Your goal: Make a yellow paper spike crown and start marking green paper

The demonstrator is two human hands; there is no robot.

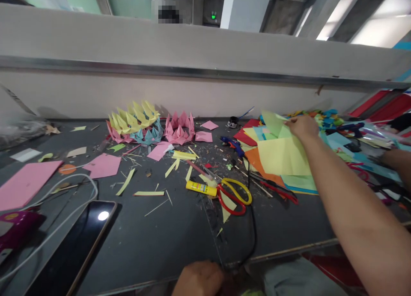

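Note:
My right hand (pixel 302 127) reaches over a pile of coloured paper at the right and pinches the edge of a light green paper sheet (pixel 272 122), which is lifted and slightly blurred. Just under that hand lies a yellow paper sheet (pixel 282 157), with orange and blue sheets below it. At the table's front edge is my left hand (pixel 199 279), its fingers curled; what they hold, if anything, is hidden. Between the hands lie scissors (pixel 233 197) with red and yellow handles, and a yellow glue stick (pixel 201 188) touching them.
Folded paper rings in yellow (pixel 135 116) and pink (pixel 180 129) stand near the wall. A phone (pixel 73 249) and a white cable (pixel 93 180) lie at left. A blue glue gun (pixel 233 145) has a black cord (pixel 253 227). Another person's arm (pixel 396 159) shows at right.

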